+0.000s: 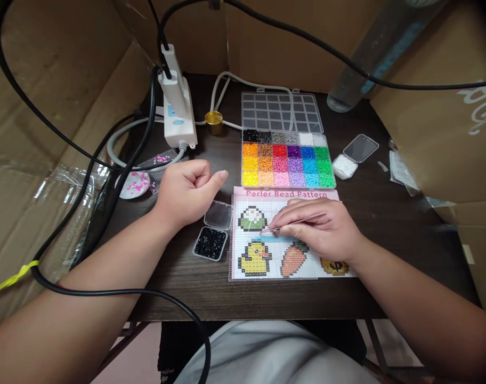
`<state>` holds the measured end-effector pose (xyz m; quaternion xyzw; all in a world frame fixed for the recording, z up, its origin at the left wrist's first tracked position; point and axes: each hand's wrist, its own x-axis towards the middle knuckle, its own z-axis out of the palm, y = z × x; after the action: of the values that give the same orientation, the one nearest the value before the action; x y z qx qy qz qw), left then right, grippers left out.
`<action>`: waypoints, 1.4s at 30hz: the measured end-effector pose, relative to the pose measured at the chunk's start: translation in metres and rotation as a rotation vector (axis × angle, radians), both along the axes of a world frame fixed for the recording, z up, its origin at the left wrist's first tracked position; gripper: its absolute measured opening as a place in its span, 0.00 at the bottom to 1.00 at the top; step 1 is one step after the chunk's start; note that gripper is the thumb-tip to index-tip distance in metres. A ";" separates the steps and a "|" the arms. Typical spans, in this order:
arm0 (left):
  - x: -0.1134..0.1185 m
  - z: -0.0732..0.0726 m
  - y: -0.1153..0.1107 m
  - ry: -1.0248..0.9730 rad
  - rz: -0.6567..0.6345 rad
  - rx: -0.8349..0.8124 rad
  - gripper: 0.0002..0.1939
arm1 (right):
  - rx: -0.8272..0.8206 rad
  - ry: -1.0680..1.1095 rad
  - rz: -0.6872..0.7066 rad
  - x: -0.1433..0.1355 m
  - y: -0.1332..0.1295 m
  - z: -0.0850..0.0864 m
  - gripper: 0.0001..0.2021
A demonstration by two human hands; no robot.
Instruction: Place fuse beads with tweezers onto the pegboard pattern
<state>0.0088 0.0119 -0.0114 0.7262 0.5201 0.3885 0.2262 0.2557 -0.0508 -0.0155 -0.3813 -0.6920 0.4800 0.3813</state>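
Note:
My right hand [321, 226] holds a pair of thin tweezers [294, 221] above the Perler bead pattern sheet [275, 205]. Their tips point left, close to the rice ball picture [252, 220]; whether they grip a bead is too small to tell. A clear pegboard [231, 266] lies over the sheet, which also shows a duck [254, 261] and a carrot [294, 260]. My left hand [187, 192] is curled into a fist with the thumb out, nothing visible in it. Just below it stands an open small box of black beads [211, 244].
Behind the sheet lies an open compartment case [289, 160] of coloured beads. A box of white beads [346, 166] is at right. Further left are a white power strip [177, 106], a gold cup [214, 122] and a dish of pink beads [134, 185]. A black cable [123, 292] crosses the left forearm.

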 end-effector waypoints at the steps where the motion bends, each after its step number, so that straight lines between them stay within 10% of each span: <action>1: 0.000 0.000 0.000 -0.001 -0.002 0.004 0.27 | -0.001 -0.002 0.003 0.000 0.000 0.000 0.07; 21: -0.003 0.001 0.001 -0.031 -0.018 -0.005 0.25 | 0.011 0.066 -0.164 0.009 0.002 0.004 0.05; 32: -0.012 -0.002 0.002 -0.014 -0.035 -0.040 0.24 | 0.064 -0.050 -0.490 0.006 0.040 0.046 0.05; 42: -0.013 -0.005 0.003 -0.012 -0.018 -0.073 0.24 | -0.125 0.081 -0.559 -0.046 0.061 0.003 0.09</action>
<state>-0.0041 0.0148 -0.0163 0.7198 0.5259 0.3718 0.2590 0.2094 0.0098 -0.0125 -0.5607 -0.5134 0.4125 0.5019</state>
